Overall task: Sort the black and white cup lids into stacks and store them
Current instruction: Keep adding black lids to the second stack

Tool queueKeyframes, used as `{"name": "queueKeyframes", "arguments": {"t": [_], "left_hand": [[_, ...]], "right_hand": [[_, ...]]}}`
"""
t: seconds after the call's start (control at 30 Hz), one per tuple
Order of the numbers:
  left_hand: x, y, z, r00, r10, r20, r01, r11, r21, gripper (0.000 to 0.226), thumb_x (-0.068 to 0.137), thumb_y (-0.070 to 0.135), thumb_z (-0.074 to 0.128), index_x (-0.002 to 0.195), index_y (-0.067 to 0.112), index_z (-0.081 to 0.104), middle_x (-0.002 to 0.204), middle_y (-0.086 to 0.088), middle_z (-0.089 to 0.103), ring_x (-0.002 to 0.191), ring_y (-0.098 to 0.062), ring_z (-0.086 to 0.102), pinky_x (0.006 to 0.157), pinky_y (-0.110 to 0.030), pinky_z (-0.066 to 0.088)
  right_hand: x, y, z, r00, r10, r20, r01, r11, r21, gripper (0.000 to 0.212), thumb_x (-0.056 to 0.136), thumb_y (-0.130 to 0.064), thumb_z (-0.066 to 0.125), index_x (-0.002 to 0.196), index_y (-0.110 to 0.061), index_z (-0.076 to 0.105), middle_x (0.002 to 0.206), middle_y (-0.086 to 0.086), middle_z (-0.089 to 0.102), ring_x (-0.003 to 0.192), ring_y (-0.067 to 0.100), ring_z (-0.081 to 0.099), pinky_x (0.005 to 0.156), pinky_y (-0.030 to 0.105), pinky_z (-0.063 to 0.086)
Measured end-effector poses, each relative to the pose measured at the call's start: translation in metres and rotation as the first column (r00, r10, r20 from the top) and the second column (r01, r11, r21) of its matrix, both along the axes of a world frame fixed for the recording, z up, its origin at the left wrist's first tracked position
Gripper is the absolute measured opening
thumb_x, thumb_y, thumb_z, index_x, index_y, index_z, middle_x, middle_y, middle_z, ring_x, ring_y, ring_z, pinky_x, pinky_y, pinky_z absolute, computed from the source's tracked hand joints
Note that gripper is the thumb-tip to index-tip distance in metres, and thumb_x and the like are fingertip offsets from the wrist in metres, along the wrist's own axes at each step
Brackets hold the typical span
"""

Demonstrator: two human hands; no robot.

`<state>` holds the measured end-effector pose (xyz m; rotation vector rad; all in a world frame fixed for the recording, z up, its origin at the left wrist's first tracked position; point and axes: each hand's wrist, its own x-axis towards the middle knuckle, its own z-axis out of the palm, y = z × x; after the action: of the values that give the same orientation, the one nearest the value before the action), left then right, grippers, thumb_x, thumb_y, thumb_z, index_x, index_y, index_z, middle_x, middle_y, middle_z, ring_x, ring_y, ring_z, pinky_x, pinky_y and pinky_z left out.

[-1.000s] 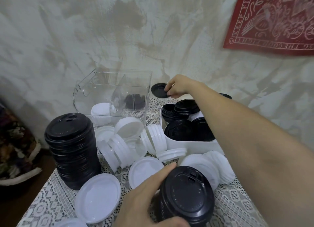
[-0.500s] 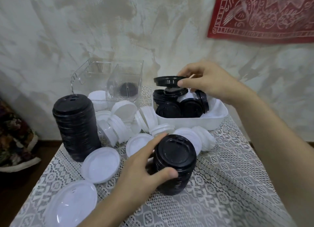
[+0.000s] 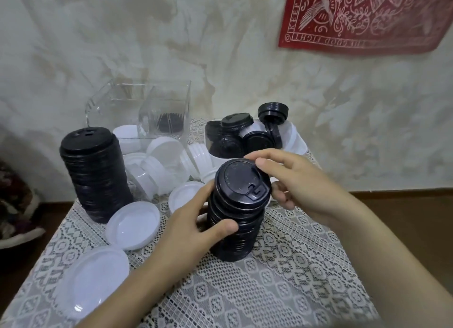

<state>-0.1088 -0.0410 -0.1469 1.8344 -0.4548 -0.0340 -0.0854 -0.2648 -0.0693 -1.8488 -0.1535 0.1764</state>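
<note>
A short stack (image 3: 232, 232) of black lids stands on the lace cloth (image 3: 282, 291) near the middle of the table, its ribbed rims nested tight, and the top lid (image 3: 242, 184) sits tilted on it, glossy, with a raised sip tab toward the right edge. The left hand (image 3: 196, 227) is wrapped around the stack's side, thumb in front and fingers behind. The right hand (image 3: 294, 183) pinches the top lid's far rim between thumb and fingertips. A taller black stack (image 3: 94, 173) stands upright to the left, well apart. White lids lie loose between and in front: one flat (image 3: 133, 226) beside the tall stack, another (image 3: 93, 288) nearer the table's front edge, and a jumble (image 3: 161, 170) on edge behind. A white tub (image 3: 297, 143) at the back holds more black lids in disorder; how many cannot be told. The clear bin (image 3: 139, 114) behind holds a white lid, and something dark shows through its wall, too blurred to name. The left hand's fingers are hidden behind the stack.
</note>
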Motion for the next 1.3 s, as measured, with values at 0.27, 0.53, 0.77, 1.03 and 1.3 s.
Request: {"name": "queueKeyframes", "arguments": {"t": [0.27,0.53,0.77,1.03,1.3], "left_hand": [[0.0,0.001,0.0,1.0,-0.019,0.019,0.018,0.999,0.038,0.065,0.076,0.069,0.068,0.136,0.068,0.043,0.134,0.032,0.061,0.125,0.008,0.057,0.102,-0.028,0.047],[-0.001,0.002,-0.002,0.998,-0.056,0.003,0.055,0.997,0.045,0.068,0.08,0.064,0.069,0.142,0.063,0.042,0.137,0.029,0.06,0.13,0.005,0.055,0.105,-0.028,0.045],[0.003,0.005,-0.007,0.999,-0.032,-0.027,0.032,0.999,0.016,0.087,0.072,0.072,0.074,0.149,0.061,0.034,0.141,0.027,0.059,0.132,0.005,0.054,0.111,-0.034,0.046],[0.005,0.003,-0.002,1.0,0.022,0.001,-0.022,0.999,0.029,0.077,0.073,0.069,0.071,0.143,0.068,0.038,0.14,0.032,0.058,0.129,0.007,0.055,0.11,-0.033,0.047],[0.008,0.001,0.001,1.0,0.004,0.021,-0.006,0.998,0.066,0.077,0.071,0.068,0.074,0.142,0.059,0.048,0.134,0.033,0.061,0.127,0.008,0.056,0.105,-0.025,0.047]], "right_hand": [[-0.013,-0.01,-0.01,0.985,0.174,-0.008,-0.174,0.977,-0.121,0.069,0.069,-0.043,0.091,0.132,-0.049,0.061,0.107,-0.004,0.065,0.076,0.009,0.062,0.063,0.02,0.047],[-0.017,-0.011,-0.012,0.987,0.129,0.093,-0.113,0.98,-0.166,0.056,0.073,-0.048,0.082,0.127,-0.048,0.066,0.124,-0.019,0.067,0.103,-0.002,0.066,0.081,0.013,0.051],[-0.019,-0.008,-0.019,0.976,0.214,0.05,-0.207,0.97,-0.128,0.073,0.077,-0.04,0.078,0.145,-0.036,0.054,0.132,-0.023,0.067,0.12,-0.009,0.06,0.09,0.008,0.049],[-0.019,-0.008,-0.021,0.966,0.248,0.071,-0.236,0.961,-0.148,0.069,0.077,-0.04,0.078,0.141,-0.043,0.054,0.13,-0.031,0.064,0.123,-0.013,0.056,0.089,0.006,0.047],[-0.026,-0.008,-0.03,0.962,0.243,0.122,-0.227,0.965,-0.131,0.057,0.077,-0.029,0.078,0.124,-0.052,0.056,0.119,-0.036,0.066,0.117,-0.014,0.059,0.084,0.004,0.045]]}}
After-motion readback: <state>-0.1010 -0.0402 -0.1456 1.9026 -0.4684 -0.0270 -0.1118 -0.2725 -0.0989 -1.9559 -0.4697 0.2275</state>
